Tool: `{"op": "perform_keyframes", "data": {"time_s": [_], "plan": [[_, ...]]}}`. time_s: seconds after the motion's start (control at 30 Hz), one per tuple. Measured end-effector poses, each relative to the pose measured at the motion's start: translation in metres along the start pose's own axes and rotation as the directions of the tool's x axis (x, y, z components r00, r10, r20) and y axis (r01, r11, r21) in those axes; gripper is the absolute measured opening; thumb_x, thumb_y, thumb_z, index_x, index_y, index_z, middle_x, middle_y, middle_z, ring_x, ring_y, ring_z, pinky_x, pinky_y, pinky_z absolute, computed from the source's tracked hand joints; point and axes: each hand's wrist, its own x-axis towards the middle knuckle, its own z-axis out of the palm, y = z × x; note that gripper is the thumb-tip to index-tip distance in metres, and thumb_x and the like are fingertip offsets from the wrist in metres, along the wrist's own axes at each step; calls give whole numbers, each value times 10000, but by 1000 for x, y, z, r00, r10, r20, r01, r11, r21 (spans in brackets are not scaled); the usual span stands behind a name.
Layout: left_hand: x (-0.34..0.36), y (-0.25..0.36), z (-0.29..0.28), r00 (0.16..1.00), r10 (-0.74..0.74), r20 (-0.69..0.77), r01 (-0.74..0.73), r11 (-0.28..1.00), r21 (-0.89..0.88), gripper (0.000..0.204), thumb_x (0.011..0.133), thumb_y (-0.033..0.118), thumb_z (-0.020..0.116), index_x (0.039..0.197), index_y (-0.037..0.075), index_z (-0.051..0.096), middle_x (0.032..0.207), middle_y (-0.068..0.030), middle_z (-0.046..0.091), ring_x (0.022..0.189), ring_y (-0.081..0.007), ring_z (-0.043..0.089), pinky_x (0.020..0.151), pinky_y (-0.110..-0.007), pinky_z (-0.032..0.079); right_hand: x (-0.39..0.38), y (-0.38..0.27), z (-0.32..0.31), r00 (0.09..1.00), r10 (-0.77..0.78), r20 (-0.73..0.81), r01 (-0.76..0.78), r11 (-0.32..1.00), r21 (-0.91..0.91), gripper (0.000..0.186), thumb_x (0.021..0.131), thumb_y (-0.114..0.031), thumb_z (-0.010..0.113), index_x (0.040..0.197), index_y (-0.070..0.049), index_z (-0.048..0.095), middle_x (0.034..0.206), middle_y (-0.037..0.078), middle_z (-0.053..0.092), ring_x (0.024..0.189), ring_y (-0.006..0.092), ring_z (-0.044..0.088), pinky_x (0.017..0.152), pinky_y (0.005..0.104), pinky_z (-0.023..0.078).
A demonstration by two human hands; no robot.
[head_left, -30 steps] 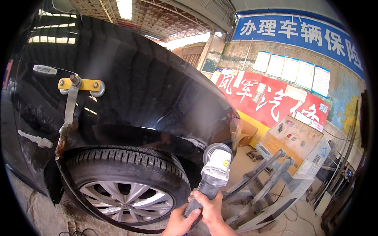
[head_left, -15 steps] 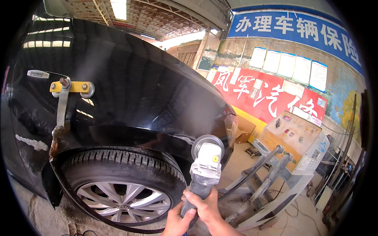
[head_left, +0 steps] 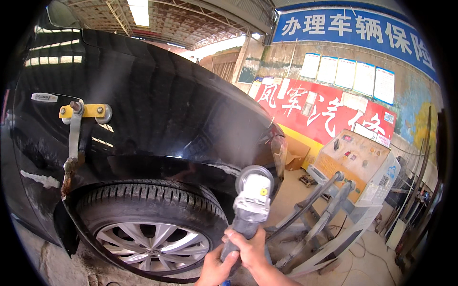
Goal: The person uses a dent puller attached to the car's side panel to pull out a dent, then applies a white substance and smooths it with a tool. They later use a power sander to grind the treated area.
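Observation:
Both my hands grip an angle grinder (head_left: 249, 220) with a grey body and a pale metal head. My left hand (head_left: 217, 266) wraps the rear end of the body, and my right hand (head_left: 253, 250) closes around it just ahead. The round disc (head_left: 255, 177) at the far end is beside the front corner of a black car fender (head_left: 157, 105). Whether the disc touches the paint, I cannot tell. A pale scuffed strip (head_left: 224, 168) lies along the fender just left of the disc, above the tire (head_left: 152, 202).
On the fender's left, a yellow bar (head_left: 85, 111) on round feet carries a metal lever (head_left: 74, 138); a black cable (head_left: 90, 240) curves below it past the wheel. A pale scraped patch (head_left: 40, 179) marks the panel. At right stands a wheeled machine (head_left: 355, 162) with knobs and thick cables.
The grinder sits slightly lower and further right in the picture, still in both hands. The whole view has shifted a little.

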Motion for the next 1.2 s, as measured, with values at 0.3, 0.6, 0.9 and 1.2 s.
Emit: {"op": "perform_keyframes", "data": {"time_s": [0.3, 0.6, 0.9, 1.2], "plan": [[6, -1, 6, 946, 297, -131, -243, 915, 323, 465, 829, 259, 608, 1160, -55, 517, 885, -65, 619, 794, -127, 562, 697, -279, 476, 7, -21, -6, 963, -97, 252, 89, 995, 42, 215, 734, -73, 692, 907, 30, 615, 834, 81, 645, 740, 153, 631, 692, 293, 510], [-30, 27, -24, 802, 485, -349, -78, 664, 743, 687, 780, 392, 700, 1263, -28, 451, 1154, -166, 574, 1034, -263, 570, 882, -381, 455, -15, -28, 30, 953, -193, 232, 73, 894, 443, 515, 676, -179, 771, 1110, -2, 556, 967, 127, 657, 901, 190, 625, 822, 337, 490], [-8, 69, 16, 903, 406, -141, -33, 392, 919, 518, 818, 489, 638, 858, -26, 593, 634, -43, 595, 517, -101, 561, 444, -228, 443, 8, 6, 20, 928, -146, 343, -107, 777, 621, 654, 728, -305, 745, 1172, 80, 459, 977, 227, 644, 931, 302, 652, 826, 350, 500], [-14, 72, 28, 920, 313, -235, 122, 341, 932, 619, 785, 634, 585, 668, 28, 541, 506, 6, 519, 407, -68, 478, 353, -221, 339, 19, 7, 10, 927, -87, 365, -229, 641, 733, 644, 718, -298, 740, 1178, 69, 479, 962, 213, 649, 905, 292, 658, 812, 353, 503]]}}
